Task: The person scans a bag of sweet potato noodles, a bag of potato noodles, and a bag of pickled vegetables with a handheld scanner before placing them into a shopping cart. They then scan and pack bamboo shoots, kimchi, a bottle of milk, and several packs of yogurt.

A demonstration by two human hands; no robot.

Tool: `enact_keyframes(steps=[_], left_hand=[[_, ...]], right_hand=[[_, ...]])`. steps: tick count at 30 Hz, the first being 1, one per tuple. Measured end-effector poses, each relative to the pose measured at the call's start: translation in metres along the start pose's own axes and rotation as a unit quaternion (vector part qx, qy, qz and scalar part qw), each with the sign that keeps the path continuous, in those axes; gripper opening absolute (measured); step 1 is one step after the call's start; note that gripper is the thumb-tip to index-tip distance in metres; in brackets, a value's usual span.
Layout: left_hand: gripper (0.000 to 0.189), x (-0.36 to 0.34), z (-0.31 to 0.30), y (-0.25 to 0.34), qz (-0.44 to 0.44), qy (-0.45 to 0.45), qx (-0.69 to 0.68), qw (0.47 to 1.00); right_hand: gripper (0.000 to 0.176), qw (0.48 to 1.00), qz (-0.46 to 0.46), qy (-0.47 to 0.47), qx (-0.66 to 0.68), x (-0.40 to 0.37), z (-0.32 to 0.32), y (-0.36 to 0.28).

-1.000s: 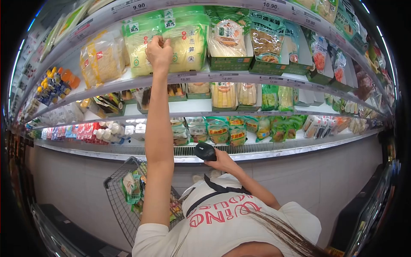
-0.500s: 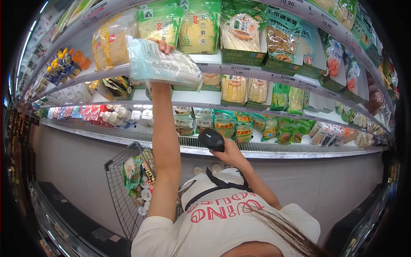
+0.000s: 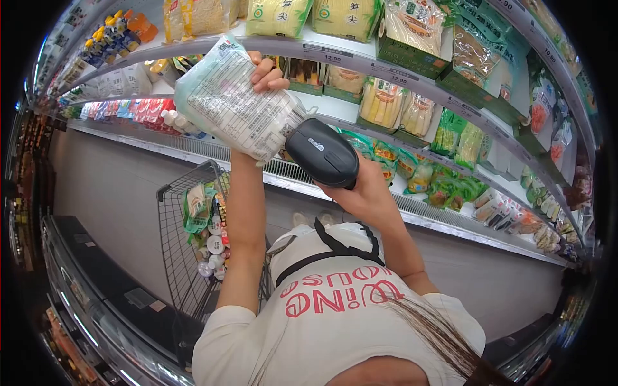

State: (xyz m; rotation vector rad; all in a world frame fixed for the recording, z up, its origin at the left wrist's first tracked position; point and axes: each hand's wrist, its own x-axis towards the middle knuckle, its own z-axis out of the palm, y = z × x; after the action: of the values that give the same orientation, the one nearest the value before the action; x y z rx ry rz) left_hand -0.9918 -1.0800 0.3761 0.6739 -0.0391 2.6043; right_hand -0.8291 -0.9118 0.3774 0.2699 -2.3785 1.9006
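Note:
My left hand is closed on a clear-and-white plastic food package covered in printed text, its fingers over the right edge. A black handheld barcode scanner sits in my right hand, fingers wrapped round its handle. The scanner's head points at the package's lower right corner, right by a small printed code. Both hands are in front of the refrigerated shelves, the package tilted with its printed side facing up.
Shelves of packaged food curve across the top, with price strips along their edges. To the left below stands a wire shopping cart holding several items. Dark cabinets line the lower left. Grey floor lies between.
The package has come down from the upper shelf toward me and turned printed side up. My right hand has raised the scanner to its corner. The view has shifted and tilted.

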Motion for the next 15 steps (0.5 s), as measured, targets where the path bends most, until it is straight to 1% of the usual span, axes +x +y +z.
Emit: enact_keyframes(steps=[1,4,7,11,15], left_hand=[[0.033,-0.002,0.0,0.002,0.006,0.009,-0.014,1.0],[0.032,-0.006,-0.006,0.011,-0.016,-0.012,-0.044,0.999],[0.035,-0.01,-0.013,0.016,-0.026,-0.03,-0.024,0.999],[0.037,-0.016,-0.017,0.02,-0.015,-0.025,0.015,0.999],[0.037,-0.021,-0.02,0.022,-0.017,-0.024,0.028,0.999]], right_hand=[[0.034,1.0,0.007,-0.008,0.008,-0.001,0.0,0.001],[0.035,1.0,0.008,0.017,0.013,-0.002,0.001,0.008],[0.035,1.0,0.016,0.002,0.002,0.002,0.0,0.001],[0.035,1.0,0.004,0.0,-0.013,0.006,0.002,0.001],[0.035,0.999,0.03,-0.029,-0.024,0.009,0.002,0.002]])
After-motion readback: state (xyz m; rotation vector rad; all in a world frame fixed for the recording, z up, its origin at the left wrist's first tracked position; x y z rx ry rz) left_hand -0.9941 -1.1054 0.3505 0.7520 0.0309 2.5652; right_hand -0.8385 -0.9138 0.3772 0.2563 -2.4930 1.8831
